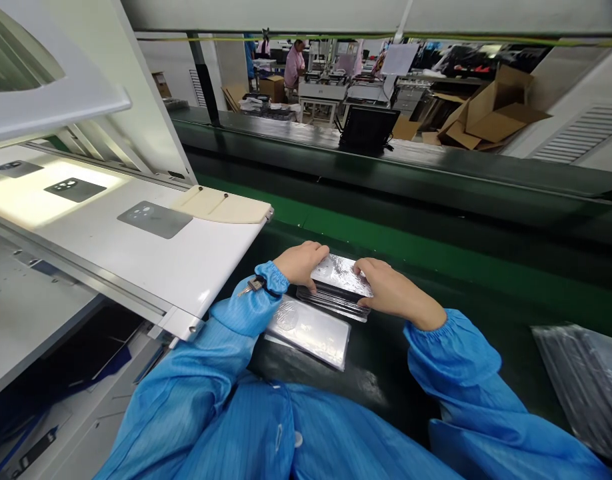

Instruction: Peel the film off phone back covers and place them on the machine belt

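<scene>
A stack of shiny, film-wrapped flat panels point(339, 272) sits in front of me on the dark green bench. My left hand point(302, 263) grips the stack's left end, thumb on the near side and fingers over the far edge. At the right end, my right hand point(390, 291) holds it the same way. Several layers show along the near side, with the lower ones slightly out of line. Just nearer to me lies another silvery wrapped panel point(313, 331), close to my left wrist. A key hangs on a black band around that wrist.
To the left, a white conveyor table point(186, 267) carries dark phone-back-shaped plates point(155, 219), some over a lit area. More wrapped panels point(583, 380) are piled at the right. Behind the bench stand a black monitor point(370, 127) and open cardboard boxes point(491, 110); a person works far back.
</scene>
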The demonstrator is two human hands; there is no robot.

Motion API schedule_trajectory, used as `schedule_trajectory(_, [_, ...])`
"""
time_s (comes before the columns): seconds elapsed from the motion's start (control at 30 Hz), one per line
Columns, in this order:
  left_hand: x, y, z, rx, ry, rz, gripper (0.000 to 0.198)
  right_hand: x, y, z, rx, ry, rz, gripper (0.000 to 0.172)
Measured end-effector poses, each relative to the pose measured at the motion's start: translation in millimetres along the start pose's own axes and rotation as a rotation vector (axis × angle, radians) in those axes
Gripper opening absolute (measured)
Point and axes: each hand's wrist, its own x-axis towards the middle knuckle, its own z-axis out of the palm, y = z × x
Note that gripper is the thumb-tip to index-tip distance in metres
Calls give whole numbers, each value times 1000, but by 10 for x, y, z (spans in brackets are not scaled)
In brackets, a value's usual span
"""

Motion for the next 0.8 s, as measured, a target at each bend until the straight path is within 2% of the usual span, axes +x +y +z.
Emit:
schedule_trajectory(0.1, [-11,-11,14,-34,12,-15,62,0,1,0,-10,-1,9,45])
schedule_trajectory(0.17, [-39,-14,25,-79,47,-18,74,-13,3,3,-16,1,18,46])
schedule_trajectory(0.23, [-112,-1,38,-133,130,-20,93,-48,11,17,-26,12,25,49])
schedule_trajectory(0.3, [-253,38,69,-184,273,-37,99,-105,21,48,-42,83,32,52])
schedule_trajectory(0.37, [-471,99,146,-234,464,-76,82,-168,23,99,-37,219,17,48])
schedule_trajectory(0.43, [-747,165,289,-287,656,-111,53,-214,12,168,-11,350,-57,40])
schedule_trajectory(0.53, [-1187,230,605,-352,828,-234,21,-225,-13,285,-16,401,-183,40])
schedule_trajectory(0.67, [-1615,236,994,-430,762,-484,17,-186,-3,405,-75,384,-218,35])
schedule_trajectory(0.8, [-1764,221,1128,-464,703,-561,21,-184,30,411,-87,407,-258,30])
